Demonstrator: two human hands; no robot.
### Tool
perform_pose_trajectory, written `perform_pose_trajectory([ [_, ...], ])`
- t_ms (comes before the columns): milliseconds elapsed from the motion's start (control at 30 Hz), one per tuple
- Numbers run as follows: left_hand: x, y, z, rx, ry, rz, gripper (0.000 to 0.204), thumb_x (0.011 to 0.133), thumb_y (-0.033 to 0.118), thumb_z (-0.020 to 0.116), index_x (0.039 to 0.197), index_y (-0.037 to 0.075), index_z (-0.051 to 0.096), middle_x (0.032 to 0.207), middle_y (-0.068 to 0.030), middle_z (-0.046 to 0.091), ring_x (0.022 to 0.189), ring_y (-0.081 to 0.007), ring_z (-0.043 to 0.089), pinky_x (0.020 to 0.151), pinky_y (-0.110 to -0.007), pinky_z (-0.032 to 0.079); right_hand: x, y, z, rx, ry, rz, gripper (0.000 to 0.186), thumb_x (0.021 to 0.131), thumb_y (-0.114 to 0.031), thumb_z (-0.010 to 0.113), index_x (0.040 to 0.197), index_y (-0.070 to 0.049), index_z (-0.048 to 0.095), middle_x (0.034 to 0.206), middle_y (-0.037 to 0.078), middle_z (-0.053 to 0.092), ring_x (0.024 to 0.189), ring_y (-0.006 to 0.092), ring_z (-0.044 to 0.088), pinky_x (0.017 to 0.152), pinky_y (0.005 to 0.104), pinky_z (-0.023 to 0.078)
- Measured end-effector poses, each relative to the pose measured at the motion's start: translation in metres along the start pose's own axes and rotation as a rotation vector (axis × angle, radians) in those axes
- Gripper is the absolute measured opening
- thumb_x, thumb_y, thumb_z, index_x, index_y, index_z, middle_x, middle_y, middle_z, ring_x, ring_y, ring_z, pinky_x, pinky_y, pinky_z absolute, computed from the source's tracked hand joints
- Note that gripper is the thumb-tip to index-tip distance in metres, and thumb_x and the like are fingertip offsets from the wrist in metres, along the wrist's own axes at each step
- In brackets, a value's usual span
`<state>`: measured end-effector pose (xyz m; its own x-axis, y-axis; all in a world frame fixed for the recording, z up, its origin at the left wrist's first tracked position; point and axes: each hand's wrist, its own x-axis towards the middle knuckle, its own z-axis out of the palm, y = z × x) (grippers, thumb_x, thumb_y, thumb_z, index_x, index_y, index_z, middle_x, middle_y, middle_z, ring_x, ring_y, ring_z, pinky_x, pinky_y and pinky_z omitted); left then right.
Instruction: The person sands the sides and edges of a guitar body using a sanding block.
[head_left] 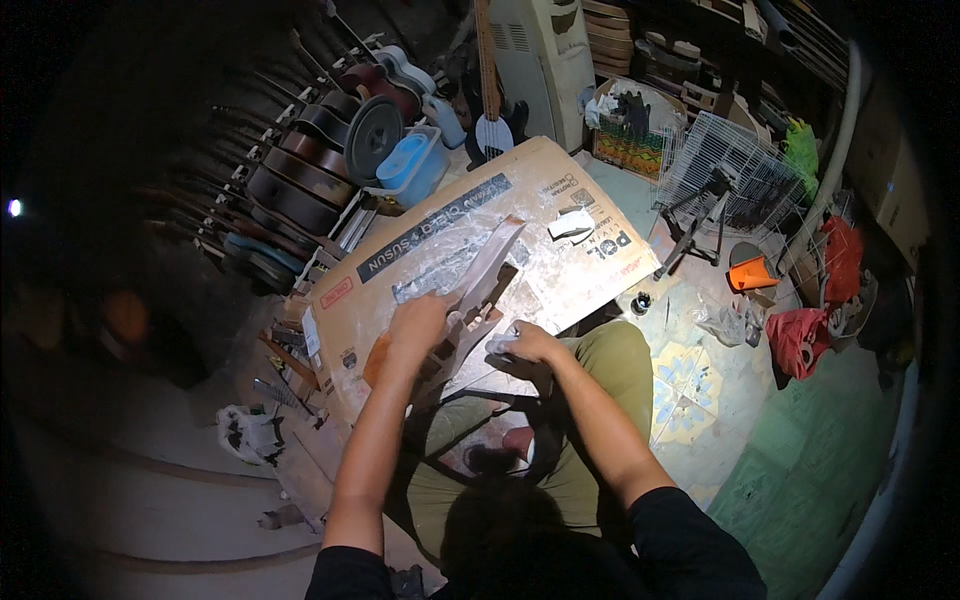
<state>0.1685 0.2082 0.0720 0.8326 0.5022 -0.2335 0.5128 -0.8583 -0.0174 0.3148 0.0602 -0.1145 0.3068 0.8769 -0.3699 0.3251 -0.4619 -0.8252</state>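
Observation:
My left hand (418, 325) is closed around a long, narrow wooden piece (490, 262), pale with dust, that slants away to the upper right over a cardboard sheet. An orange-brown part (377, 360) shows beside my left wrist; I cannot tell whether it belongs to the same piece. Close to the near end of the wood, my right hand (530, 343) has its fingers closed on a small greyish-white folded pad (501, 344). A dark shadow lies beside the wooden piece. The cardboard sheet (425, 243) is streaked with white dust.
Guitars (290, 190) stand in a row at the left, near a blue tub (412, 165). A white item (571, 225) lies on the cardboard. To the right are a small black bottle (641, 303), a black stand (700, 225), a wire cage (735, 160) and a red bag (800, 340).

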Motion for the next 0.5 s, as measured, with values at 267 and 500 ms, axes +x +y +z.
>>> perform_pose_trajectory([
  [267, -0.046, -0.025, -0.011, -0.167, 0.209, -0.152, 0.046, 0.075, 0.033, 0.079, 0.118, 0.017, 0.071, 0.1, -0.0168, 0.073, 0.093, -0.0367, 0.07, 0.082, -0.048, 0.055, 0.018, 0.025, 0.009, -0.131, 0.309, 0.159, 0.074, 0.069, -0.049, 0.084, 0.118, 0.001, 0.06, 0.103, 0.028, 0.069, 0.1, 0.0401, 0.068, 0.09, 0.044, 0.054],
  [500, -0.064, -0.037, 0.002, -0.216, 0.319, -0.195, 0.053, 0.069, 0.043, 0.083, 0.112, 0.014, 0.073, 0.096, -0.0164, 0.074, 0.089, -0.0362, 0.071, 0.079, -0.047, 0.056, 0.023, 0.034, 0.001, -0.057, 0.548, 0.169, 0.05, 0.078, -0.038, 0.08, 0.111, -0.002, 0.07, 0.103, 0.024, 0.071, 0.1, 0.0413, 0.067, 0.088, 0.045, 0.053],
])
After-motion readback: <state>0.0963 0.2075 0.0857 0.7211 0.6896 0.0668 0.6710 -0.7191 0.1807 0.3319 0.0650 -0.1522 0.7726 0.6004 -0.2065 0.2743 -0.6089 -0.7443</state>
